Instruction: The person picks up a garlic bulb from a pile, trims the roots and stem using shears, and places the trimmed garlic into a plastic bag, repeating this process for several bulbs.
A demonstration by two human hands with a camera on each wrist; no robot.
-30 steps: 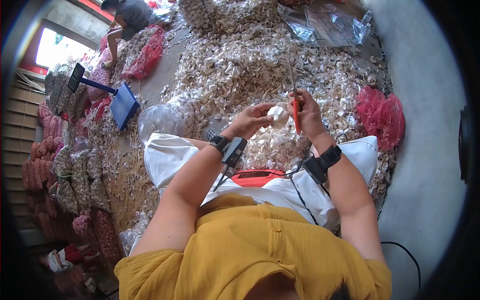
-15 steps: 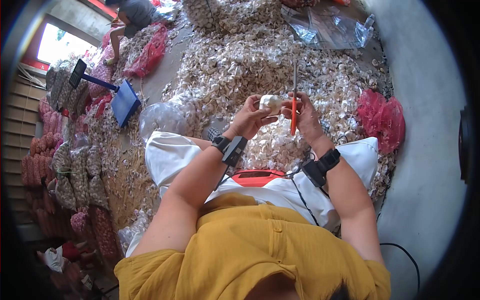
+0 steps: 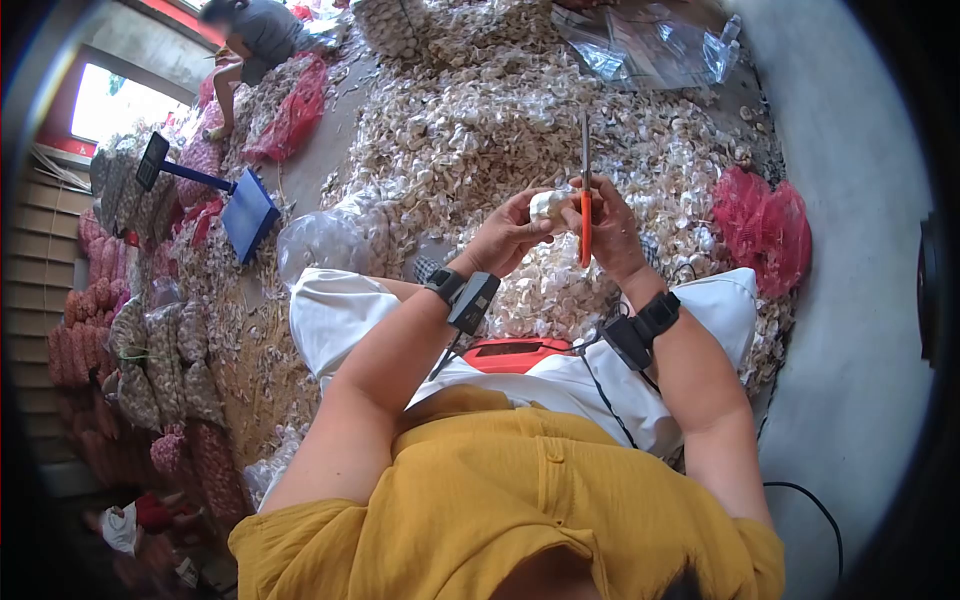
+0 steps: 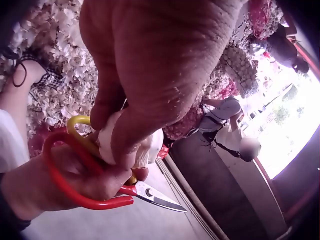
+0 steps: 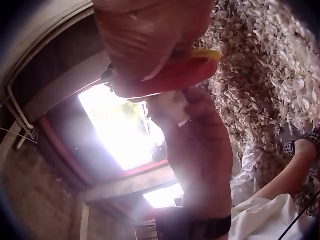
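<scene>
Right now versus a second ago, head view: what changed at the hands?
Garlic bulb shifted up the view, away from the torso; scissors swung from leaning left to near vertical in frame. Left hand still holds the bulb, right hand the scissors. Blue scale unmoved.

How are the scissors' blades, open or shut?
Apparently shut: the blades lie together, tapering to one tip in the left wrist view.
</scene>
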